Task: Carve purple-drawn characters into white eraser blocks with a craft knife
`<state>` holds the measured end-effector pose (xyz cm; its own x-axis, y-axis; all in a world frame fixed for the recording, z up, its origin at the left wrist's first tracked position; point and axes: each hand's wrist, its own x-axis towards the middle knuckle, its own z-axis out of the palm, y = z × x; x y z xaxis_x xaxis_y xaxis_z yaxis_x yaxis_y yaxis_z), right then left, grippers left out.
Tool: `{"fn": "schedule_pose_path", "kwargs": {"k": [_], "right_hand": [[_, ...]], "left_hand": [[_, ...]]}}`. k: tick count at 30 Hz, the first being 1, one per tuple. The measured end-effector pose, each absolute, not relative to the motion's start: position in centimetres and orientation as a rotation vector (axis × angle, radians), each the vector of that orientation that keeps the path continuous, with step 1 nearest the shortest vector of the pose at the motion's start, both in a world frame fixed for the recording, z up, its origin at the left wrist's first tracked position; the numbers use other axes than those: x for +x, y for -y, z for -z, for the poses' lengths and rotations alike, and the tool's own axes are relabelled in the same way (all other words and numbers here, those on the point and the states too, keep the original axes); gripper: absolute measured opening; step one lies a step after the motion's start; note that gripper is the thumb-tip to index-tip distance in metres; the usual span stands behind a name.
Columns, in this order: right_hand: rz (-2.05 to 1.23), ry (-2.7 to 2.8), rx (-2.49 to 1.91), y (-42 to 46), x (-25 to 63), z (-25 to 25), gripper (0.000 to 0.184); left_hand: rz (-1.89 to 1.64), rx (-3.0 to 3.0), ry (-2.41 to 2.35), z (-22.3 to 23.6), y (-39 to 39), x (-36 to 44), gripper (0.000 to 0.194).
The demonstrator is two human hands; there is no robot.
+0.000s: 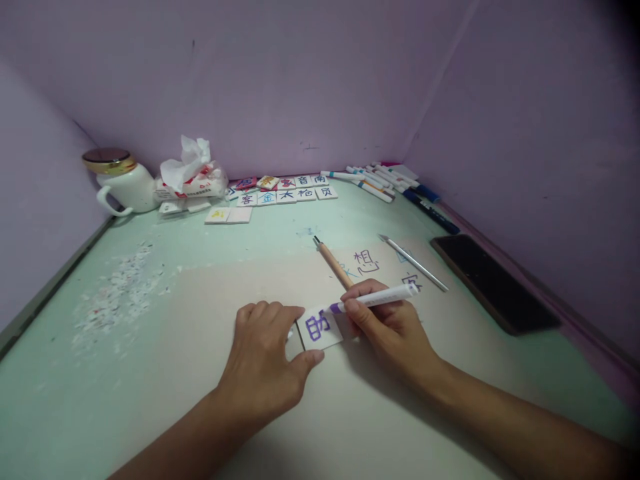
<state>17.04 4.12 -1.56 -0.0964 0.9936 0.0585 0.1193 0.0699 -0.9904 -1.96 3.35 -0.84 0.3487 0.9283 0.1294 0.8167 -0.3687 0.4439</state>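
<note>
The right hand [390,325] covers one end of a wooden-handled tool [334,264]

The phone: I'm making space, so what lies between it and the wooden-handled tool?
In the head view, a silver craft knife and some handwritten characters lie between the phone and the wooden-handled tool.

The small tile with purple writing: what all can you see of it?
The tile is thin, pale and squarish, with a dark left edge and a purple handwritten character; its material is unclear. Slightly askew, it is held over the beige surface by the left hand, thumb at its lower edge, fingers upper left. The marker in the right hand appears to touch its upper right.
</note>
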Motion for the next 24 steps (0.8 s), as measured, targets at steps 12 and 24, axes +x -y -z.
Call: {"fn": "schedule_pose_path", "kwargs": {"k": [12,24], "right_hand": [[-1.161,1.404,-1.238,-4.21,17.01,1.54,0.017],[-1.177,1.37,-1.235,-3.98,17.06,1.39,0.018]], "left_hand": [[-0.533,2.301,-1.565,0.8,-3.41,-1.92,0.034],[-0.536,2.31,-1.549,0.71,-3.43,-1.85,0.033]]}}
